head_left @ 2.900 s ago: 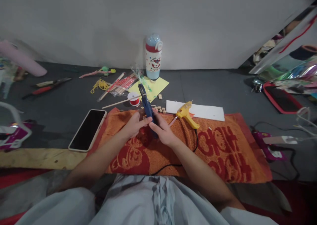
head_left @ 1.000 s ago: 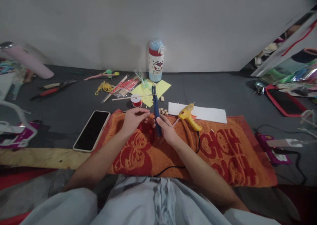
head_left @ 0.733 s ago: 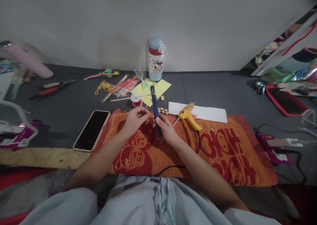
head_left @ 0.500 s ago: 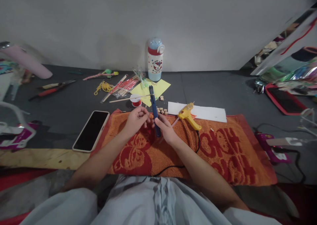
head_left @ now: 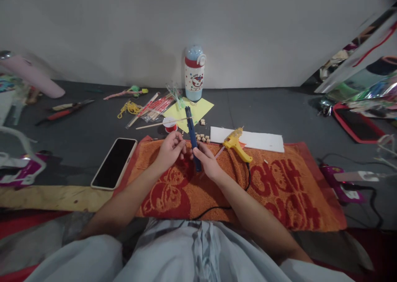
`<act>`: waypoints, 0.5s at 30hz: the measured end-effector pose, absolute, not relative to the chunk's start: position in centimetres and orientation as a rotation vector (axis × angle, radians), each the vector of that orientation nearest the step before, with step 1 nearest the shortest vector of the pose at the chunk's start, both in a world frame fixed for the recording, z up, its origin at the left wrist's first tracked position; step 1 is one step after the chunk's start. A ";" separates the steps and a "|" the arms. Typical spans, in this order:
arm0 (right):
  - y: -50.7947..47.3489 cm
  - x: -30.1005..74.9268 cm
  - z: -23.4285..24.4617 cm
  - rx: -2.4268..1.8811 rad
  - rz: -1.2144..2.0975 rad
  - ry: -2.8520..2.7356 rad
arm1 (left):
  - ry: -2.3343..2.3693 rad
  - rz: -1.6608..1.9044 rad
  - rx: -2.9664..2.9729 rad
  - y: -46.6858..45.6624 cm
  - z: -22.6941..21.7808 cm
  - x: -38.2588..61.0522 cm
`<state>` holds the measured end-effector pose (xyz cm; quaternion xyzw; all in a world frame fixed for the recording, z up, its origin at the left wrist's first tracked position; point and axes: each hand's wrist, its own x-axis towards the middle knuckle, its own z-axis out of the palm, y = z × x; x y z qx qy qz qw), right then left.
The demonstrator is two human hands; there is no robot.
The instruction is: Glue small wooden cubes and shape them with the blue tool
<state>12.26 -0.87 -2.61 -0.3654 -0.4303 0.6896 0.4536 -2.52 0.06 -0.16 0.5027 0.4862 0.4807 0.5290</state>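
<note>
My right hand (head_left: 208,161) grips a dark blue tool (head_left: 192,134), long and narrow, held upright over an orange and red towel (head_left: 279,182). My left hand (head_left: 169,150) is just left of the tool with its fingertips pinched together near the handle; what they pinch is too small to make out. A thin wooden stick (head_left: 155,125) lies behind the hands, level with the tool's upper end. A yellow glue gun (head_left: 235,143) rests on the towel to the right, its black cord trailing toward me.
A phone (head_left: 112,163) lies face up left of the towel. Behind are a red thread spool (head_left: 169,125), yellow paper (head_left: 198,108), small wooden cubes (head_left: 203,137), a white strip (head_left: 257,140), a drink bottle (head_left: 194,73), packets of sticks (head_left: 153,107) and pliers (head_left: 62,110).
The blue tool has gone from leaning left to nearly upright. My left hand has let go of it and now pinches beside it. The view shifted slightly.
</note>
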 end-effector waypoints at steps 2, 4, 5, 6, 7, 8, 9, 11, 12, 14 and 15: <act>-0.9 12.3 -2.4 -0.906 1.702 -1.073 | 1.148 1.152 1.206 0.1 -0.3 -2.6; -0.9 12.2 -2.3 -0.905 1.708 -1.085 | 1.120 1.157 1.213 0.1 -0.4 -2.7; -1.0 12.2 -2.2 -0.904 1.711 -1.090 | 1.104 1.163 1.213 0.1 -0.5 -2.7; -1.0 12.2 -2.2 -0.903 1.712 -1.098 | 1.086 1.169 1.210 0.2 -0.6 -2.7; -1.0 12.2 -2.2 -0.903 1.707 -1.109 | 1.068 1.177 1.202 0.2 -0.6 -2.8; -1.0 12.2 -2.3 -0.905 1.698 -1.121 | 1.055 1.186 1.191 0.3 -0.7 -2.8; -1.0 12.1 -2.3 -0.908 1.682 -1.134 | 1.047 1.198 1.175 0.4 -0.7 -2.7; -1.0 12.1 -2.5 -0.914 1.648 -1.158 | 1.045 1.224 1.144 0.5 -0.7 -2.7; -1.0 12.1 -2.6 -0.917 1.637 -1.167 | 1.047 1.238 1.131 0.5 -0.7 -2.6; -1.0 12.1 -2.7 -0.920 1.625 -1.181 | 1.056 1.266 1.128 0.4 -0.5 -2.6; -1.0 12.1 -2.8 -0.919 1.624 -1.188 | 1.064 1.277 1.136 0.3 -0.3 -2.5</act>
